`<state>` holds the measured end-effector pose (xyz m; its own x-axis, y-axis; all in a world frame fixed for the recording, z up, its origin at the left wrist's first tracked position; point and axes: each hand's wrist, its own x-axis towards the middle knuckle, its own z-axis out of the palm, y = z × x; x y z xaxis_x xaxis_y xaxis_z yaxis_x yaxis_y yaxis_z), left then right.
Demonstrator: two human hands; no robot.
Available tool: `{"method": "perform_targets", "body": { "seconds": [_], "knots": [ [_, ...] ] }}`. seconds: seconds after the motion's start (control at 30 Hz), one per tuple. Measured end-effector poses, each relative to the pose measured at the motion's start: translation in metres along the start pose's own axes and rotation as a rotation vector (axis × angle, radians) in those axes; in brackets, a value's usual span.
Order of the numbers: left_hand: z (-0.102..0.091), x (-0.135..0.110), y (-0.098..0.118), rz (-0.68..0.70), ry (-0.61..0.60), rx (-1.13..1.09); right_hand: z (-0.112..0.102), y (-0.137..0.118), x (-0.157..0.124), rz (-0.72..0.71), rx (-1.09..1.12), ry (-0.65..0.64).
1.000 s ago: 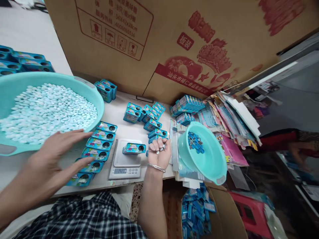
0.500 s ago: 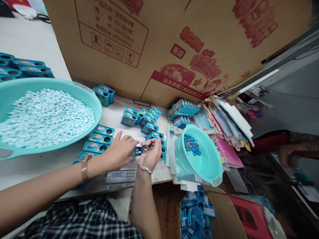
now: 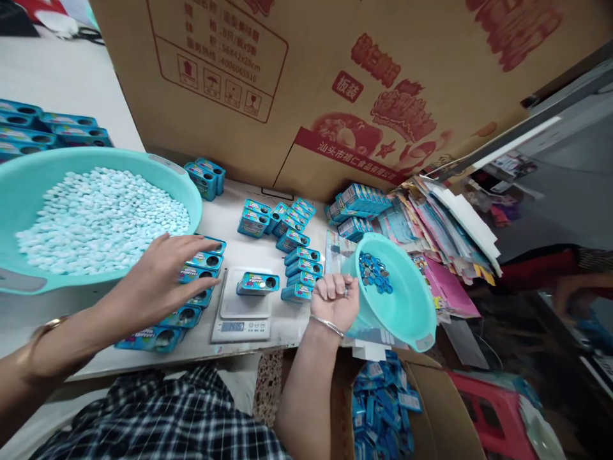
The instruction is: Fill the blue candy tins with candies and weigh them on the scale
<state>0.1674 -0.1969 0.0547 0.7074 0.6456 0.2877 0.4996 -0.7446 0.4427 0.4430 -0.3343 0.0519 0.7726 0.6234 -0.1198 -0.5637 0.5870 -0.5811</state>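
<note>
My left hand (image 3: 160,281) reaches with spread fingers over a row of flat blue tins (image 3: 204,260) lying beside the big teal basin (image 3: 167,167) of pale round tablets (image 3: 100,220). One blue tin (image 3: 257,283) lies on the small white scale (image 3: 243,306) in front of me. My right hand (image 3: 335,300) is curled closed next to the small teal bowl (image 3: 407,313) of blue caps (image 3: 374,273); a small piece shows between its fingers that I cannot name.
More blue tins (image 3: 287,223) stand in groups behind the scale and at the far left (image 3: 43,128). A large cardboard box (image 3: 335,76) walls the back. Stacked printed cards (image 3: 440,223) lie at the right. An open carton of blue packets (image 3: 383,409) sits below the table edge.
My left hand left the tin on the scale and moved left over the tin row. My right hand shifted right, from the scale to the small bowl's rim.
</note>
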Motion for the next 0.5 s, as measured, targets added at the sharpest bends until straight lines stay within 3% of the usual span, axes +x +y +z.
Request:
{"method": "perform_targets", "body": {
  "seconds": [0.1,0.2,0.33,0.5],
  "knots": [
    [-0.013,-0.015,-0.005,-0.026,0.083,0.008,-0.009,-0.010,-0.005,-0.044,-0.056,-0.017],
    [-0.015,-0.022,-0.005,-0.039,0.085,0.011,-0.012,-0.006,-0.007,-0.052,-0.099,0.031],
    [-0.004,-0.019,0.001,-0.011,0.072,0.006,-0.005,0.010,-0.007,0.000,-0.096,0.170],
    [0.014,0.004,0.023,0.104,-0.073,0.014,0.012,0.037,-0.012,0.092,-0.072,0.229]
  ]
}}
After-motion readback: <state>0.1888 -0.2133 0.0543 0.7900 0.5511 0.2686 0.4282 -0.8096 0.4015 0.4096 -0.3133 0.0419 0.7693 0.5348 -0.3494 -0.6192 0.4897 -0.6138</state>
